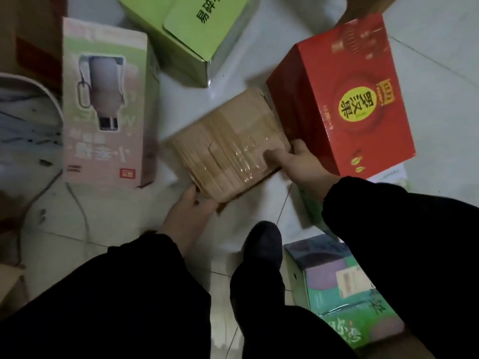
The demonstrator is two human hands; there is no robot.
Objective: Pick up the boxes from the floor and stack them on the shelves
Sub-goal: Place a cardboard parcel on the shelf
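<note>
Taped brown box: low over the floor, left grip and right grip both clasping its edges. Red box, pink box, green box, teal box: on floor, not yet shelved. Shelves: out of view.

The red box stands just beside the brown box on the right; open floor lies left.

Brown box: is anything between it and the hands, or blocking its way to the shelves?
Nothing: left hand and right hand already grip the brown box. The red box sits close by its right side. No shelves are in view.
</note>
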